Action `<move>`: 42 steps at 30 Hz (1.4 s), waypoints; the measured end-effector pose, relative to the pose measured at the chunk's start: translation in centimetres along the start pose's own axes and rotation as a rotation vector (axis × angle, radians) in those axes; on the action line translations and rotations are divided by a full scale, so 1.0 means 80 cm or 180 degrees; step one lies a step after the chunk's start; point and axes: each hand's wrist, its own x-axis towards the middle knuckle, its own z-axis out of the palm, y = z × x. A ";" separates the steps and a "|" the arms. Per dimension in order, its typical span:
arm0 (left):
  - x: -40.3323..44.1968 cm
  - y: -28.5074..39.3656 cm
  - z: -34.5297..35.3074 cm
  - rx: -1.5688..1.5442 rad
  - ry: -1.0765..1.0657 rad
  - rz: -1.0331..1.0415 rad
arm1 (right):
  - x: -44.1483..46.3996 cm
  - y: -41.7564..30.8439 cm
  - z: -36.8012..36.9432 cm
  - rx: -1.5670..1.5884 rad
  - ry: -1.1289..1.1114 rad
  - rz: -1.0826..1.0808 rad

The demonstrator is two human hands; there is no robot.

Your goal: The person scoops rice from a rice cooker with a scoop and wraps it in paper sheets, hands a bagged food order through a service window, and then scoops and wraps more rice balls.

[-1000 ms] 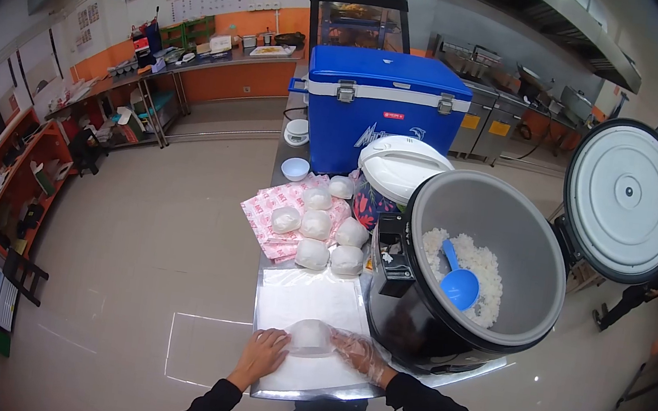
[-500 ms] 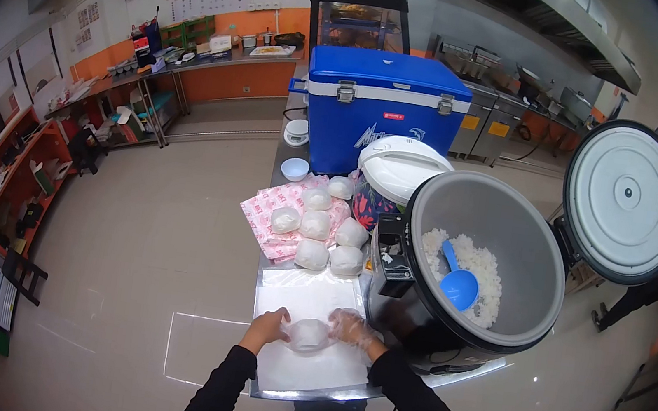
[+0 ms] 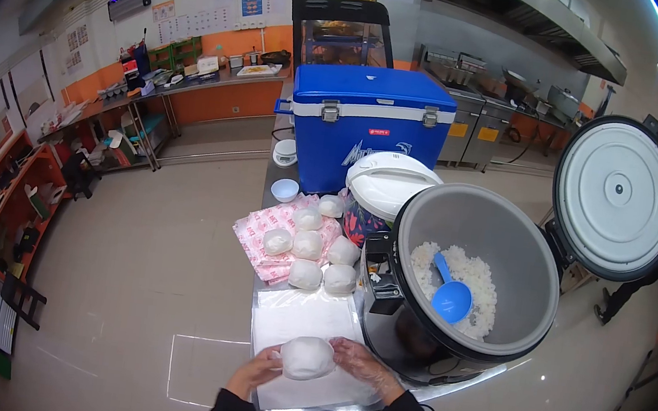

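Note:
A rounded white paper-wrapped packet (image 3: 307, 358) is between my two hands, above white paper sheets (image 3: 279, 394) at the table's near end. My left hand (image 3: 261, 369) curls against its left side. My right hand (image 3: 362, 364), in a clear plastic glove, grips the right side. What is inside the packet is hidden. Several similar white packets (image 3: 308, 244) stand farther up, some on pink-and-white printed paper (image 3: 254, 239). To the right, a large open rice cooker (image 3: 502, 216) holds cooked rice (image 3: 476, 276) with a blue scoop (image 3: 451, 301) on it.
The cooker's round lid (image 3: 618, 190) stands open at right. Behind the packets are a small bowl (image 3: 284, 190), a kitchen scale (image 3: 284, 152), a white-lidded container (image 3: 392, 182) and a blue cooler box (image 3: 368, 132). Another person's leg (image 3: 624, 298) shows at far right.
The packet has been raised off the paper sheets, and both hands have come up with it, closer to me. The head view has shifted slightly.

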 end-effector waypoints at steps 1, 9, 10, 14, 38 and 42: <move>0.002 -0.017 0.011 -0.0608 -0.0149 0.0290 | -0.008 -0.014 0.036 0.0740 -0.0522 -0.0349; -0.003 -0.026 0.062 -0.0858 -0.0241 0.0873 | -0.010 0.013 0.087 0.1679 -0.0157 -0.0157; -0.005 -0.018 0.069 -0.0829 -0.0217 0.0908 | -0.010 0.019 0.085 0.1356 0.0043 -0.0375; -0.028 -0.004 0.066 -0.0603 0.0170 0.0879 | -0.009 0.014 0.077 -0.0324 0.0609 -0.0728; -0.028 -0.031 0.135 -0.0563 0.1382 0.1609 | -0.017 -0.032 0.187 -0.2688 0.1959 -0.1724; -0.014 -0.011 0.130 -0.0212 0.1528 0.1438 | -0.047 -0.111 0.219 -0.4502 0.1550 -0.1373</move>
